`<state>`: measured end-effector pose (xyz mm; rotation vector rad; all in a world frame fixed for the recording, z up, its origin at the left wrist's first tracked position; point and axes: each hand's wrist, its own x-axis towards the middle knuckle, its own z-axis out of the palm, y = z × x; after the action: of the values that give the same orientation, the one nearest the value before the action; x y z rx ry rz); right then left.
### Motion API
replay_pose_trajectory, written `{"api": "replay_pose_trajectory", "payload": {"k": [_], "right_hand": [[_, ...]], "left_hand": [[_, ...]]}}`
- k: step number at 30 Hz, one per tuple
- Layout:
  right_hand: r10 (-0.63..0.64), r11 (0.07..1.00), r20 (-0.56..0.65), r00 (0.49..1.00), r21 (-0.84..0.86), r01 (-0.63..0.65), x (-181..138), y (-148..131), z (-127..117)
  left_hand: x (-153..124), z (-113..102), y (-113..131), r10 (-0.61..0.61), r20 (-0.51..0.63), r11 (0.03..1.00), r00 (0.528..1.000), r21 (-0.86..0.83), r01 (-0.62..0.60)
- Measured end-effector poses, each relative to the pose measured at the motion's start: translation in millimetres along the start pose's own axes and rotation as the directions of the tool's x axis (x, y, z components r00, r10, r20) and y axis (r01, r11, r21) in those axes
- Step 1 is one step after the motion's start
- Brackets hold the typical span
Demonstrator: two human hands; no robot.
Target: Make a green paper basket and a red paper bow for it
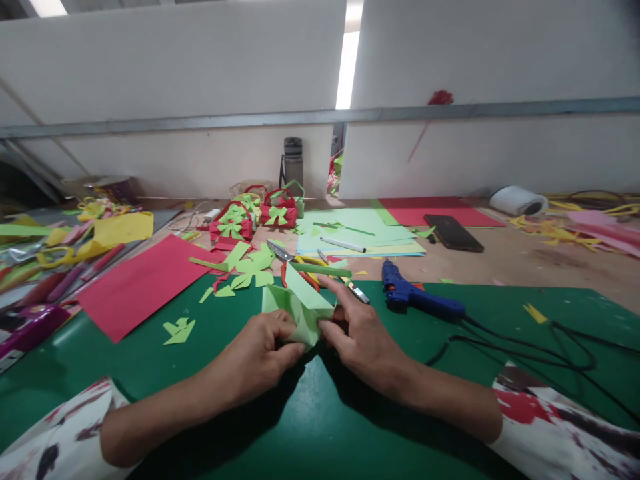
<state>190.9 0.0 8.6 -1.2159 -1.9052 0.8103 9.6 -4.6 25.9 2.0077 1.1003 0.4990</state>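
Note:
Between my hands, just above the green mat (310, 413), is a folded piece of light green paper (300, 300) with creased walls standing up. My left hand (267, 350) pinches its lower left side between thumb and fingers. On the right side, my right hand (363, 333) grips the paper with the thumb low and the index finger stretched along the edge. Behind the paper lie scissors (305, 277) with red and yellow handles, partly covered, and a utility knife (357, 291). Green paper cut-outs (250, 263) lie to the left of them.
A blue glue gun (420, 297) with a black cord lies to the right. Red paper (150, 283) rests at left. Small red baskets with green bows (233, 223), a bottle (293, 160), green sheets (350, 230), a marker (343, 245) and a phone (453, 232) stand or lie behind.

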Motion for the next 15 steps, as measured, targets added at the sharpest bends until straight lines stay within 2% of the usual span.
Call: {"api": "replay_pose_trajectory", "payload": {"k": [11, 15], "right_hand": [[-0.002, 1.000, 0.044, 0.999, -0.012, 0.002, -1.3, -1.7, -0.3], [-0.015, 0.996, 0.045, 0.999, -0.088, 0.019, -2.2, -2.4, 0.4]], "left_hand": [[2.3, 2.0, -0.8, 0.006, -0.007, 1.000, 1.000, -0.002, -0.006], [1.6, 4.3, -2.1, 0.042, -0.014, 0.999, 0.999, -0.014, -0.043]]}}
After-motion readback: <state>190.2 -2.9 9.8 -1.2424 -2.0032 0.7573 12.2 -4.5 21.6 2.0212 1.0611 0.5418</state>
